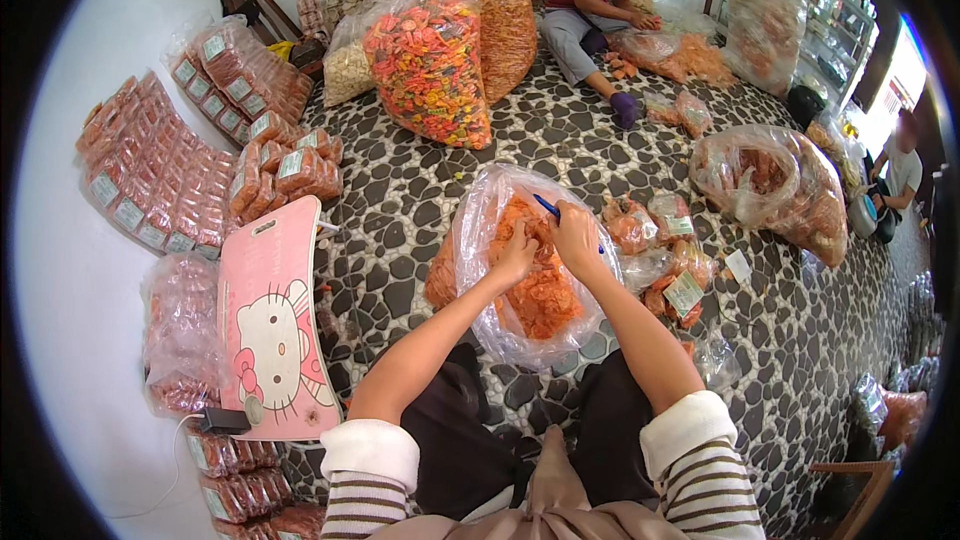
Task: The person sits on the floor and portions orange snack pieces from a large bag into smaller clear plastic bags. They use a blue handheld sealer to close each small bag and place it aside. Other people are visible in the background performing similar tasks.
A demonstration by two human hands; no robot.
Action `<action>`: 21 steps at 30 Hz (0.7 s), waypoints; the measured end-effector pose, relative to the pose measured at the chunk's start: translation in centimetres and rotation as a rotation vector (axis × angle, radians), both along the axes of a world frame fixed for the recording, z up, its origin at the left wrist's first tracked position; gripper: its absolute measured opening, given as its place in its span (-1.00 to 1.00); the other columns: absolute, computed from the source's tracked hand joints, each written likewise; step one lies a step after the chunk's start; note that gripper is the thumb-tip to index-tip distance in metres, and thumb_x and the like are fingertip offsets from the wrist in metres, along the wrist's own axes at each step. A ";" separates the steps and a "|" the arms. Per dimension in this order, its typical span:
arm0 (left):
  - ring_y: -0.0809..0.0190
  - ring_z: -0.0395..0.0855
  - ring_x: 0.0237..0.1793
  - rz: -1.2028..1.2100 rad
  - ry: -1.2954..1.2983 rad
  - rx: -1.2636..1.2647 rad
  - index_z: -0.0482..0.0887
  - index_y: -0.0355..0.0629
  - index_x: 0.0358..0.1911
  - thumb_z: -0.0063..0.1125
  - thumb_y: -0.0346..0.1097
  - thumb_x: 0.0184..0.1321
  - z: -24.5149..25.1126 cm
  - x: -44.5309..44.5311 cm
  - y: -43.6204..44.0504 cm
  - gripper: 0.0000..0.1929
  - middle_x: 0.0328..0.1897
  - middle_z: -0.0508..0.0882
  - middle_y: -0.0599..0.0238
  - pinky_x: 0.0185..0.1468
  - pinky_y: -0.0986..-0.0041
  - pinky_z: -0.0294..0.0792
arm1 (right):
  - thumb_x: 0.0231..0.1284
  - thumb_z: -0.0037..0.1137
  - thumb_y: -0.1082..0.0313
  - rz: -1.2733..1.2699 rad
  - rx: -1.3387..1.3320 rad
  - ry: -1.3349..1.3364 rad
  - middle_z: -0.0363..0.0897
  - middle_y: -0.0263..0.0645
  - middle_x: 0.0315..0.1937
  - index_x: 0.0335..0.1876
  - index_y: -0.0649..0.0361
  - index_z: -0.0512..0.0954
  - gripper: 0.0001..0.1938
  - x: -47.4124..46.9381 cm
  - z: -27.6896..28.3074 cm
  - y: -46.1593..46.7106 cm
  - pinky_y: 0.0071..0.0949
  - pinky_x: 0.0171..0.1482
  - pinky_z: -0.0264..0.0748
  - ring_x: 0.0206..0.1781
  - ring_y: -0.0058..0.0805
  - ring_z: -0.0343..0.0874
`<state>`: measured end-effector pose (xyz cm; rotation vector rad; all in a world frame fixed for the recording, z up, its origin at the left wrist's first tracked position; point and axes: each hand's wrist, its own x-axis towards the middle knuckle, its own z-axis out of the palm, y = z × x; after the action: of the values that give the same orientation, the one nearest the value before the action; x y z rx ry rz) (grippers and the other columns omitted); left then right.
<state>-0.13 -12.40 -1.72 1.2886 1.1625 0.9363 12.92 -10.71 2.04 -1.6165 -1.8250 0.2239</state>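
Note:
A large clear plastic bag (487, 199) of orange chips or crackers (536, 300) stands with its mouth wide between my knees. My left hand (517, 253) is inside the bag's mouth, its fingers bent at the chips; whether it grips any cannot be told. My right hand (576, 236) is just to its right over the bag, closed around a blue pen-like tool (546, 204) whose tip points up and left. Right of the bag lie small filled plastic packets (628, 227), some with labels, and a loose white card (738, 267).
A pink Hello Kitty folding table (262, 262) stands at left, beside stacked packets (150, 172). Tall bags of colourful snacks (431, 67) stand ahead. A co-worker (589, 0) sits on the floor beyond. Another big bag (780, 187) lies at right; another person sits far right.

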 end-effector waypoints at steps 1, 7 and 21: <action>0.22 0.41 -0.10 -0.002 -0.056 -0.030 0.12 -0.05 0.16 -0.18 -0.30 0.26 0.0 0.1 0.0 -0.60 -0.01 0.38 0.14 -0.15 0.30 0.46 | 0.00 0.11 0.37 -0.018 -0.017 0.002 0.55 0.00 -0.41 -0.32 0.27 0.51 -0.84 0.0 -0.3 0.2 -0.17 -0.30 0.43 -0.32 -0.01 0.53; 0.23 0.38 0.07 0.111 -0.180 0.037 0.22 -0.09 0.17 0.07 -0.15 0.20 -0.2 -0.3 1.3 -0.49 0.07 0.42 0.18 0.02 0.47 0.34 | -0.01 0.16 0.37 0.020 -0.110 0.517 0.56 -0.07 -0.53 -0.36 0.30 0.53 -0.84 1.1 -2.0 1.5 -0.37 -0.32 0.43 -0.43 -0.24 0.56; 0.26 0.51 0.00 -0.026 -0.058 0.305 0.49 -0.18 0.04 0.15 -0.58 0.02 1.5 -2.7 2.6 -0.56 0.09 0.49 0.27 0.11 0.49 0.37 | 0.12 0.15 0.21 0.178 -0.377 0.699 0.39 -0.49 -0.54 -0.13 0.12 0.56 -0.76 2.4 0.8 0.7 -0.72 -0.61 0.11 -0.63 -0.79 0.23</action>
<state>-2.81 -9.83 -0.23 1.5037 0.9815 1.1563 15.37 -10.02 2.88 -1.3546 -1.4130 1.1181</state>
